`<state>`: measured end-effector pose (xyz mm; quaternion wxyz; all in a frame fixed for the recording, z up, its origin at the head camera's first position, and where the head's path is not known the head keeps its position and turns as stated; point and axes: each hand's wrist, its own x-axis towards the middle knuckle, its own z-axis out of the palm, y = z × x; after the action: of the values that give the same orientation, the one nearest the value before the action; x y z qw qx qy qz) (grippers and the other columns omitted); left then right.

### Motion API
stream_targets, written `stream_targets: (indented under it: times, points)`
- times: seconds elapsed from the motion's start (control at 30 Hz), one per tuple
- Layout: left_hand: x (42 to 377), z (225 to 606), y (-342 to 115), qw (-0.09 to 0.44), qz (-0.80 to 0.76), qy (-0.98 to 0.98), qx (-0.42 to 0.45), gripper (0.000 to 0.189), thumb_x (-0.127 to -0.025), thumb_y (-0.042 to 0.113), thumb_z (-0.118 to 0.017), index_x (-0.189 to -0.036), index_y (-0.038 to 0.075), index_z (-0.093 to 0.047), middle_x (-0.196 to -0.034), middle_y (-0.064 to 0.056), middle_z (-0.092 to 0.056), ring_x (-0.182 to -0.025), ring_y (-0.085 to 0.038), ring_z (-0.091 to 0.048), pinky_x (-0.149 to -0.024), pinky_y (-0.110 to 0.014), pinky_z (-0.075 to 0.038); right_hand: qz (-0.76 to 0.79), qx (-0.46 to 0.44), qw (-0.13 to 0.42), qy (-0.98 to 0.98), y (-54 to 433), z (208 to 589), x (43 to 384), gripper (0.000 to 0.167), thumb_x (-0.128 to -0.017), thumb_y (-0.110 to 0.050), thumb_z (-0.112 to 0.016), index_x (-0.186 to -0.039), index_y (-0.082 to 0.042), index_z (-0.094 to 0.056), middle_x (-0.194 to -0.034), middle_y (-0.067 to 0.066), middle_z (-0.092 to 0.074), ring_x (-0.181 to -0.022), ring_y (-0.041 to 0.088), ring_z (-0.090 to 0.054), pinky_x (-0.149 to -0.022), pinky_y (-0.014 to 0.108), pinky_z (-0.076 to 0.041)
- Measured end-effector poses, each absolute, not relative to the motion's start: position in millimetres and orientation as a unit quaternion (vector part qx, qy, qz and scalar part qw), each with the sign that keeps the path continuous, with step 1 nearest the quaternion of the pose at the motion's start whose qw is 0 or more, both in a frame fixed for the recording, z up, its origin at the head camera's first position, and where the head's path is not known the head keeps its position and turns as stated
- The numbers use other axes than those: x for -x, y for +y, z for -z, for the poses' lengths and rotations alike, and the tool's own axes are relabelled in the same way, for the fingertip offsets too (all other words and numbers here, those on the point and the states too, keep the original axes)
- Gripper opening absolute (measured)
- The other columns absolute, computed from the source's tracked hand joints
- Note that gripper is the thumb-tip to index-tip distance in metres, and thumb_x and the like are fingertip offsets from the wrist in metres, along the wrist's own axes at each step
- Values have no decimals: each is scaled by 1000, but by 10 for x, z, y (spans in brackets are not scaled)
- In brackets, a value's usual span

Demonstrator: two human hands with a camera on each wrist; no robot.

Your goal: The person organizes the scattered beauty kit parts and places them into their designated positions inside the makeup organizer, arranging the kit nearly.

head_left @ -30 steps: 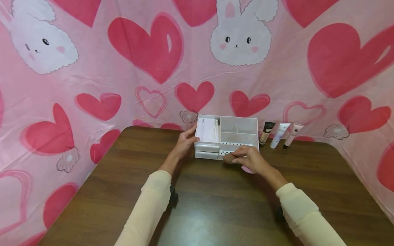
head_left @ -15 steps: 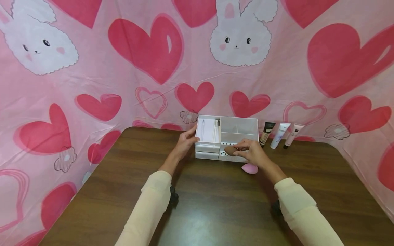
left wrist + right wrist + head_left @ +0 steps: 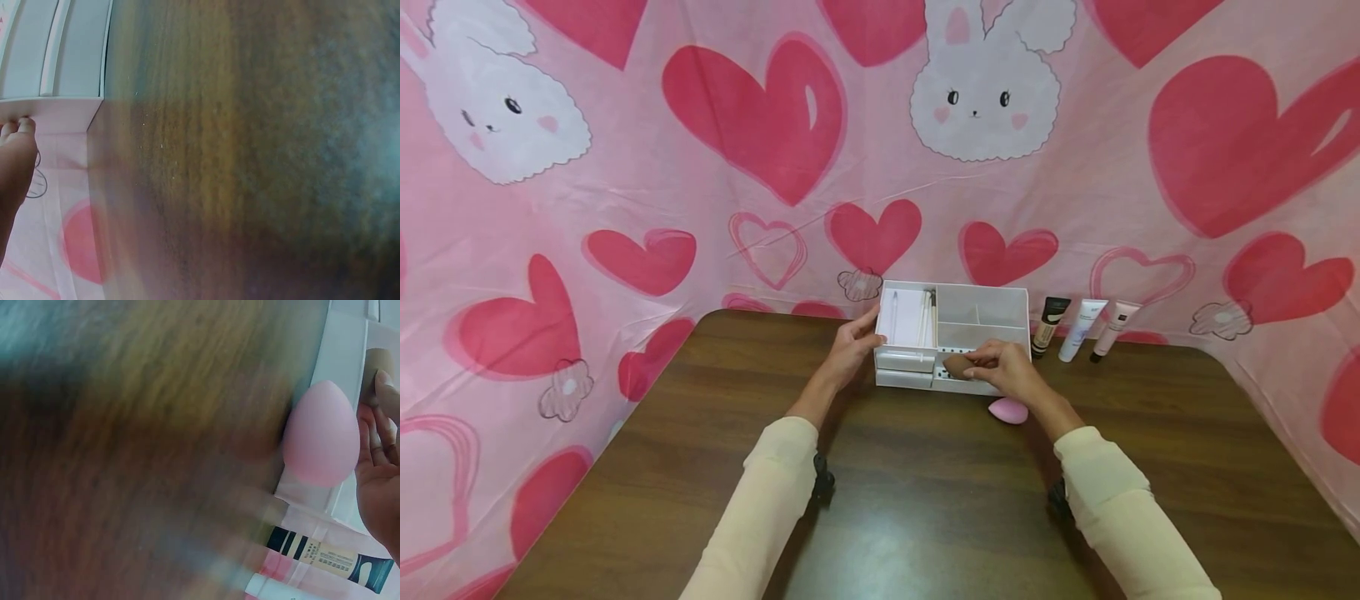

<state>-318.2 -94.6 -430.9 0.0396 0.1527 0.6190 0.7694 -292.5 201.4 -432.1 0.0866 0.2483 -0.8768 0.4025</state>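
A white makeup organizer (image 3: 981, 304) stands at the table's back edge. Against its left side rests my left hand (image 3: 850, 350), thumb near the front corner; in the left wrist view the fingertips (image 3: 26, 125) touch the side wall. My right hand (image 3: 1009, 371) pinches a brown makeup sponge (image 3: 957, 365) between thumb and fingers, at the low front compartment with a black-dotted strip. In the right wrist view the brown sponge (image 3: 378, 365) is partly covered by the thumb. A pink egg-shaped makeup sponge (image 3: 1009, 410) lies on the table before the organizer's right front.
Right of the organizer stand a black-and-beige tube (image 3: 1049, 327), a white tube (image 3: 1082, 331) and a pale pink tube (image 3: 1114, 331). Thin sticks and brushes (image 3: 928, 317) lie in the organizer's left tray. A pink heart-patterned cloth (image 3: 880, 167) hangs behind the wooden table (image 3: 880, 500).
My right hand has lifted the brown sponge from just before the organizer up to its front compartment, uncovering the pink sponge. The left hand has stayed in place.
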Motion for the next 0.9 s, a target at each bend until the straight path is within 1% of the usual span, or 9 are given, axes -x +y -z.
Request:
stream_targets:
  times: [0.13, 0.23, 0.4, 0.6, 0.67, 0.77, 0.9]
  points:
    - [3173, 4300, -945, 42, -773, 614, -155, 68, -91, -12, -49, -155, -8, -26, -168, -21, -22, -145, -31, -33, -94, -8, -46, -393, -245, 91, -882, 1988, 4352, 2935, 24, -80, 0, -82, -102, 9, -77, -89, 20, -73, -78, 12, -68, -68, 16, -55]
    - [3171, 4292, -942, 42, -774, 612, -155, 69, -90, -12, -49, -155, -8, -26, -168, -20, -22, -145, -31, -33, -95, -8, -46, -384, -242, 91, -886, 1968, 4373, 2945, 25, -80, -1, -82, -103, 9, -77, -88, 20, -74, -77, 15, -69, -68, 17, -55]
    - [3176, 4296, -945, 42, -773, 614, -152, 70, -90, -12, -49, -155, -8, -25, -168, -20, -21, -148, -30, -30, -96, -8, -45, -378, -233, 76, -893, 1936, 4382, 2953, 26, -82, -2, -81, -106, 7, -77, -89, 19, -74, -77, 14, -69, -67, 17, -54]
    - [3191, 4311, -948, 46, -774, 614, -151, 69, -90, -12, -49, -155, -8, -25, -169, -20, -20, -149, -31, -29, -96, -8, -45, -368, -213, 48, -904, 1924, 4352, 2946, 27, -85, -4, -79, -110, 6, -76, -93, 21, -75, -82, 22, -71, -67, 17, -52]
    - [3193, 4313, -948, 46, -773, 614, -152, 69, -90, -12, -49, -155, -8, -25, -169, -20, -20, -149, -32, -29, -96, -9, -45, -363, -204, 40, -908, 1919, 4341, 2948, 27, -85, -5, -79, -110, 5, -76, -95, 21, -76, -82, 22, -71, -66, 17, -51]
    - [3191, 4313, -949, 45, -773, 615, -151, 69, -90, -12, -50, -155, -8, -26, -169, -19, -20, -150, -31, -28, -99, -9, -44, -354, -196, 34, -914, 1910, 4333, 2956, 26, -85, -7, -79, -109, 5, -77, -95, 21, -76, -81, 18, -69, -66, 18, -50]
    - [3191, 4317, -951, 47, -773, 615, -152, 69, -91, -12, -49, -155, -8, -25, -169, -19, -20, -151, -32, -27, -105, -13, -43, -350, -191, 32, -916, 1904, 4331, 2958, 26, -86, -8, -79, -108, 5, -77, -95, 21, -76, -81, 15, -67, -66, 19, -50]
